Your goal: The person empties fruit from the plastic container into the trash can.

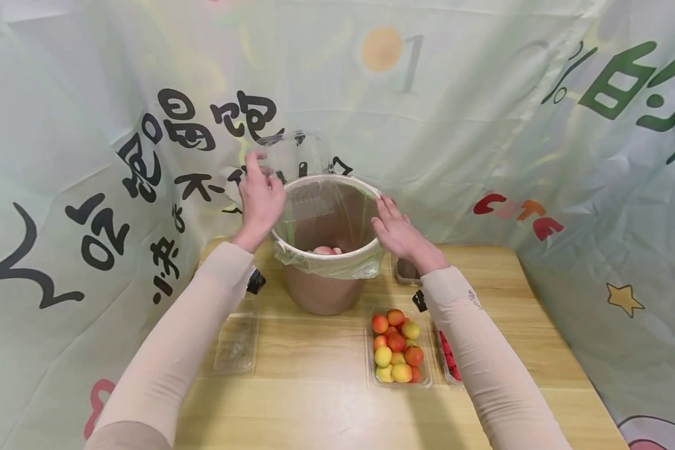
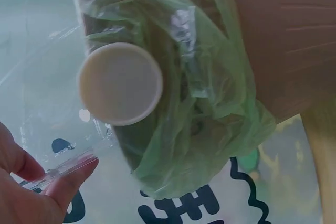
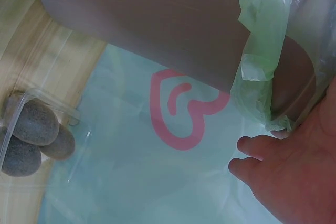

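A brown trash bin [image 1: 325, 294] with a white rim and a green plastic bag liner [image 1: 365, 265] stands on the table. Over its far left side, my left hand [image 1: 261, 194] holds up a transparent plastic container [image 1: 300, 153]. In the left wrist view, thumb and fingers pinch the thin edge of that container [image 2: 68, 167]. My right hand [image 1: 399, 231] rests on the bin's right rim with fingers extended. Something pinkish [image 1: 326, 250] shows deep inside the bin.
A transparent tray of red and yellow fruits [image 1: 396, 344] sits front right, with a box of red fruit [image 1: 449, 356] partly behind the right forearm. Kiwis [image 3: 34, 121] lie in a box right of the bin. Another transparent tray [image 1: 236, 344] lies left.
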`<act>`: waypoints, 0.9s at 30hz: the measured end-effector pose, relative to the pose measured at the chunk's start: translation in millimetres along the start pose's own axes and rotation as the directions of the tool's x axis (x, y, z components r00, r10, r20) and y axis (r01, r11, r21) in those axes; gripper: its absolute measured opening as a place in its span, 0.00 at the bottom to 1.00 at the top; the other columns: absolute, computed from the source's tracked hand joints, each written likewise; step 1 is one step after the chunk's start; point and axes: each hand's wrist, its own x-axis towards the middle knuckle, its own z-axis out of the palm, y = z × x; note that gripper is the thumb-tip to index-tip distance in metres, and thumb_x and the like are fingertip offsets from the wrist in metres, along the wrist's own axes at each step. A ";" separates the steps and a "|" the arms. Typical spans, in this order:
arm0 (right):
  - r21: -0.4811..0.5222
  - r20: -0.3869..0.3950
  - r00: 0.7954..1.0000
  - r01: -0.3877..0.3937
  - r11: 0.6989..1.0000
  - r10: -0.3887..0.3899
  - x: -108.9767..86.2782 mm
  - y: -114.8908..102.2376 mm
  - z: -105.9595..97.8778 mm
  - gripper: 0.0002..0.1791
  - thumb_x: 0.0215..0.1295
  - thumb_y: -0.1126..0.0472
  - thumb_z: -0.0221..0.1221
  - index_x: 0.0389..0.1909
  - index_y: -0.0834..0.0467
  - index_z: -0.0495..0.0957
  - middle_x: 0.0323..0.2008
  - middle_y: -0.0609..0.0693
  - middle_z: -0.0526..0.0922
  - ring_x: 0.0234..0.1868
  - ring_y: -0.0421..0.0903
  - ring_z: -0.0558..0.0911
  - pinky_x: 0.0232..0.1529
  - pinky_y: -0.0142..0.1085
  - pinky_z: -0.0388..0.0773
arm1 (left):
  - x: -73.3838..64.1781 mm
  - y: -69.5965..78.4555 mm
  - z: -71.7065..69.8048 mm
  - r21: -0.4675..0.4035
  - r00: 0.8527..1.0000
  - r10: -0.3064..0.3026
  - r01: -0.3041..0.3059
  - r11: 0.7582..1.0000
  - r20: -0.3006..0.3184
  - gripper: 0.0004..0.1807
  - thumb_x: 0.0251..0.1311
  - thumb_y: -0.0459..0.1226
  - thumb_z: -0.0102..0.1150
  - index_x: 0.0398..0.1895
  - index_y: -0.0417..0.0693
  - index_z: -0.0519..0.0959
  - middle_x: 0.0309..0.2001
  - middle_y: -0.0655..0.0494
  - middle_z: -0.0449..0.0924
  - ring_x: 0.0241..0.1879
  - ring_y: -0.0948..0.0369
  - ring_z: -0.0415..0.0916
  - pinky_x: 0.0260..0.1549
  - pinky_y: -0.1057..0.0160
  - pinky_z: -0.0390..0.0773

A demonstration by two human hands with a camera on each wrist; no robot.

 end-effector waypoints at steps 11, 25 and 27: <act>0.000 -0.005 1.000 0.005 1.000 -0.005 0.2 -0.6 0.3 0.39 0.84 0.46 0.29 0.85 0.62 0.34 0.87 0.60 0.32 0.87 0.58 0.37 0.85 0.60 0.40 | -1.7 10.3 -12.2 0.044 0.996 -0.035 0.031 0.999 0.087 0.24 0.63 0.28 0.50 0.64 0.40 0.68 0.36 0.41 0.84 0.36 0.46 0.80 0.45 0.44 0.79; -0.001 -0.013 1.000 0.001 1.000 -0.001 -0.1 0.0 0.2 0.38 0.84 0.48 0.29 0.86 0.62 0.35 0.87 0.60 0.32 0.87 0.59 0.37 0.85 0.62 0.39 | -6.1 19.6 -22.1 0.105 0.984 -0.058 0.040 0.994 0.166 0.22 0.63 0.31 0.51 0.60 0.37 0.74 0.40 0.38 0.89 0.41 0.43 0.86 0.46 0.44 0.83; -0.014 -0.012 1.000 -0.002 1.000 0.002 0.3 -0.2 0.3 0.38 0.84 0.48 0.29 0.86 0.61 0.35 0.87 0.60 0.32 0.87 0.60 0.37 0.84 0.63 0.36 | -8.1 21.1 -25.4 0.104 0.979 -0.084 0.065 0.992 0.187 0.23 0.63 0.32 0.52 0.61 0.38 0.75 0.42 0.39 0.89 0.41 0.44 0.86 0.45 0.46 0.83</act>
